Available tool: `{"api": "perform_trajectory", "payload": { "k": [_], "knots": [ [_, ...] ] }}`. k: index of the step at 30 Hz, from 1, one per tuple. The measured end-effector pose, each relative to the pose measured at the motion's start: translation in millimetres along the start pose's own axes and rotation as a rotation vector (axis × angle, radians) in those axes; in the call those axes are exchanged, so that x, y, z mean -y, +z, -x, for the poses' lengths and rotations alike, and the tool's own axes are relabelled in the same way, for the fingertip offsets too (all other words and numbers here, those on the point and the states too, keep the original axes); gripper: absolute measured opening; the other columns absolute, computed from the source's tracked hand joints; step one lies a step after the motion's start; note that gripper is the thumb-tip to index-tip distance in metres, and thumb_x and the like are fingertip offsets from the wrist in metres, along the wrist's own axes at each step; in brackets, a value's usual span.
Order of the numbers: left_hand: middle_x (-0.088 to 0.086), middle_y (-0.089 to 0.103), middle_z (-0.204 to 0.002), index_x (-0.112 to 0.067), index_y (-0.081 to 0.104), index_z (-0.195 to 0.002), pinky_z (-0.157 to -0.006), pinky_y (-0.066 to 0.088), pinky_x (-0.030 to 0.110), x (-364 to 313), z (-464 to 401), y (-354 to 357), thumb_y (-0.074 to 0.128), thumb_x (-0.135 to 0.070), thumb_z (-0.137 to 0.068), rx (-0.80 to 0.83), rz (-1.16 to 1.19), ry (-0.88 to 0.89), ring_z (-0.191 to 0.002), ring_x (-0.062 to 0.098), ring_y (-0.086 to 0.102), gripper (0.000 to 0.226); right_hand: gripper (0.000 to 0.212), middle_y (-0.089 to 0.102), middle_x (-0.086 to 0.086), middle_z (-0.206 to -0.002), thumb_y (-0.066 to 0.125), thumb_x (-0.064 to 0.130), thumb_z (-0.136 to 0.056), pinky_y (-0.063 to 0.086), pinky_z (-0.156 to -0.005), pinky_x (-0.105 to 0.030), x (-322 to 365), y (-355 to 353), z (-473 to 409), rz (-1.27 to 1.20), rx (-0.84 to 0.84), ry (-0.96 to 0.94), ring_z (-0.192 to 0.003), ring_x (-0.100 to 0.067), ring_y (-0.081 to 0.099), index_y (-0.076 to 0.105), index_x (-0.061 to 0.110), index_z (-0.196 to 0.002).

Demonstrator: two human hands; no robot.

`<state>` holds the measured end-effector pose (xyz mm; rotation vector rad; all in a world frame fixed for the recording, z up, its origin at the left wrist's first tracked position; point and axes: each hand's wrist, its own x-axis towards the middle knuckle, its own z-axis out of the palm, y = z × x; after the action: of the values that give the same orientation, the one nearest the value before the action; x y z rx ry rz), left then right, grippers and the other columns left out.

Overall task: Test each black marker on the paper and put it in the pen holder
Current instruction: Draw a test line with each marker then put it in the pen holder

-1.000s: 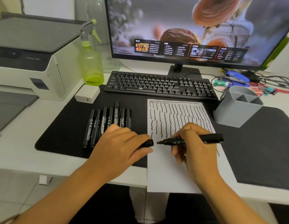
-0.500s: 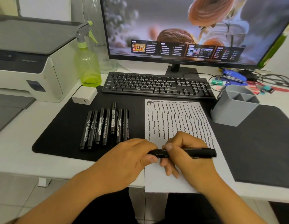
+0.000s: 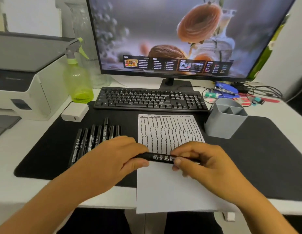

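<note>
Both hands pinch one black marker [image 3: 161,157] level above the paper [image 3: 170,181], its long axis running nine to three: the left hand [image 3: 113,159] closes on the nine o'clock end, the right hand [image 3: 204,161] on the three o'clock end. The pen holder [image 3: 226,118] stands on the bench at about one o'clock from the right hand, which is the nearer one, so that hand looks better placed to carry the marker over. The other markers [image 3: 94,139] lie in a row at eleven o'clock from the left hand.

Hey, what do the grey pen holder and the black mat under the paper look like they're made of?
The pen holder looks like moulded plastic, matte grey: smooth uniform walls, rounded corners, thin inner dividers. The black mat looks like soft fabric or felt over a flexible base: dull surface without glare, rounded corner, lying flat. I can't tell the exact material.
</note>
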<state>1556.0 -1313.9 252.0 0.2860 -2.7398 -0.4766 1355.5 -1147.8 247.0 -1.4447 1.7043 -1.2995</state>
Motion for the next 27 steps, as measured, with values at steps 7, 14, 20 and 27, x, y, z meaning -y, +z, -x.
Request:
{"api": "perform_trajectory", "payload": {
  "k": [7,14,20,27],
  "knots": [
    [-0.036,0.040,-0.085,-0.032,0.044,-0.135,-0.065,0.039,0.002,-15.6,-25.5,-9.3,0.042,-0.066,-0.087,-0.147,-0.024,0.044,-0.078,-0.016,0.047,0.059,0.031,0.067,0.012,-0.098,0.059,0.050,-0.092,0.053,-0.078,-0.031,10.6,-13.3,-9.3,0.438,0.038,-0.154,-0.092,-0.009,0.060,0.071,0.034,-0.114],
    [-0.025,0.052,-0.073,-0.035,0.062,-0.088,-0.068,0.042,0.016,13.6,-13.6,-9.1,0.044,-0.060,-0.078,-0.183,-0.127,-0.351,-0.073,0.001,0.058,0.032,0.014,0.066,0.005,-0.079,0.060,0.032,-0.098,0.045,-0.061,-0.008,3.4,-99.4,-46.1,0.308,-0.681,-0.092,-0.072,0.003,0.060,0.064,0.039,-0.087],
    [-0.006,0.058,-0.114,-0.030,0.051,-0.128,-0.088,0.046,0.026,36.6,-1.4,15.8,0.053,-0.057,-0.085,-0.001,-0.353,-0.680,-0.100,0.008,0.055,0.052,0.009,0.059,0.007,-0.075,0.061,0.030,-0.099,0.037,-0.054,-0.018,-19.8,-125.5,-78.8,0.509,-0.732,-0.019,-0.066,-0.006,0.055,0.061,0.024,-0.093],
    [-0.013,0.053,-0.092,-0.032,0.057,-0.111,-0.069,0.042,0.020,41.0,-1.5,42.7,0.055,-0.065,-0.079,-0.075,-0.437,-0.731,-0.079,0.002,0.046,0.047,0.026,0.073,-0.002,-0.090,0.065,0.040,-0.094,0.055,-0.082,-0.052,-45.4,-119.8,-87.6,0.626,-0.607,0.236,-0.091,-0.032,0.066,0.070,0.017,-0.107]
  ]
}}
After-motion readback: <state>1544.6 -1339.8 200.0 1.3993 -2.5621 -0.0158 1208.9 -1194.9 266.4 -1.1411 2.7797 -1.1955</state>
